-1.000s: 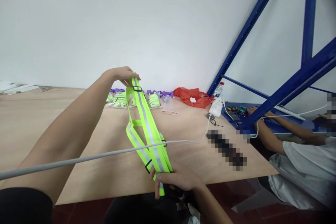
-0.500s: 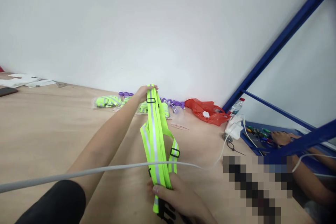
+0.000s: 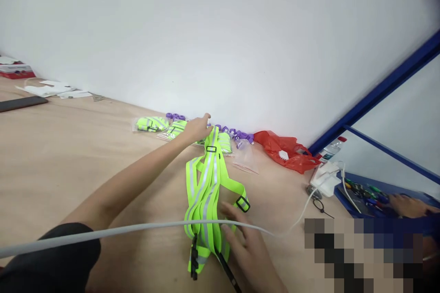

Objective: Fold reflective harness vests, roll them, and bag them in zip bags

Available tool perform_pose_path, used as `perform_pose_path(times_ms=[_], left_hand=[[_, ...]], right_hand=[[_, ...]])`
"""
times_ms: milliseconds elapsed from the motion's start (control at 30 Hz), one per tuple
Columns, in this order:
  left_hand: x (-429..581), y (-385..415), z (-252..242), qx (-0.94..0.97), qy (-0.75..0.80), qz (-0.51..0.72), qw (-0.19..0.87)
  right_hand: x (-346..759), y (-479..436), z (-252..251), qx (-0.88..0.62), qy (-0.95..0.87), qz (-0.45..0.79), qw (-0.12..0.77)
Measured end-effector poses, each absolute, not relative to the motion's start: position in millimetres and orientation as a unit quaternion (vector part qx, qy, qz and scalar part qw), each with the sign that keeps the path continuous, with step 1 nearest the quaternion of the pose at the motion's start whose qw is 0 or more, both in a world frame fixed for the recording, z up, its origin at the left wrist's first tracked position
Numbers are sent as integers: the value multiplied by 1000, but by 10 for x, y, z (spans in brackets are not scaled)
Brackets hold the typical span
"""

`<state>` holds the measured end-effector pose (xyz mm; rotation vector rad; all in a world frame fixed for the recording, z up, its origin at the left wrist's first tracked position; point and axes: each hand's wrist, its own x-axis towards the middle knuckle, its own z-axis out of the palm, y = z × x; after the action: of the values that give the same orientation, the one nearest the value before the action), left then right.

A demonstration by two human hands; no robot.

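A neon yellow reflective strap vest (image 3: 205,192) with grey stripes and black buckles lies stretched out on the wooden table (image 3: 62,160). My left hand (image 3: 198,129) reaches far forward and pinches the vest's far end near the wall. My right hand (image 3: 244,242) lies on the vest's near end with fingers spread flat, pressing it to the table.
A grey cable (image 3: 103,233) crosses in front of me. Bagged yellow vests (image 3: 151,124) and purple pieces (image 3: 233,132) lie by the wall, beside a red plastic bag (image 3: 287,151) and a white charger (image 3: 325,175). Another person's hand (image 3: 407,204) works at the right. A dark phone (image 3: 20,103) lies far left.
The vest came down from being held up taut to lying on the table. My left hand moved forward and down with its end; my right hand let go and flattened on it.
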<state>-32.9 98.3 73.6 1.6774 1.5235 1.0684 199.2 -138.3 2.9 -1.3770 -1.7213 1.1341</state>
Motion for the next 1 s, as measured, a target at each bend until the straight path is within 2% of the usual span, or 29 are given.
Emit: perform_pose_path(times_ms=[100, 200, 300, 400, 500, 667, 833, 1000], left_hand=[[-500, 311, 785, 709, 537, 378, 257], [-724, -467, 610, 849, 395, 334, 110], [-877, -1124, 330, 889, 337, 303, 62], [-807, -1581, 61, 877, 392, 251, 121], [-534, -1835, -120, 821, 486, 240, 178], [-94, -1896, -167, 762, 525, 293, 240], [-41, -1824, -125, 740, 512, 302, 315], [-351, -1718, -46, 628, 511, 430, 400]], right_hand=[[2331, -1569, -42, -567, -652, 349, 364], [2622, -1824, -174, -552, -679, 321, 362], [2677, -2010, -326, -535, -722, 291, 328], [2492, -2064, -427, -523, -764, 245, 289], [2242, -2041, -449, -540, -756, 212, 304], [2055, -1988, -367, -589, -649, 284, 389], [2045, -1934, -303, -559, -541, 385, 496], [2165, -1865, -388, -564, -450, 400, 565]])
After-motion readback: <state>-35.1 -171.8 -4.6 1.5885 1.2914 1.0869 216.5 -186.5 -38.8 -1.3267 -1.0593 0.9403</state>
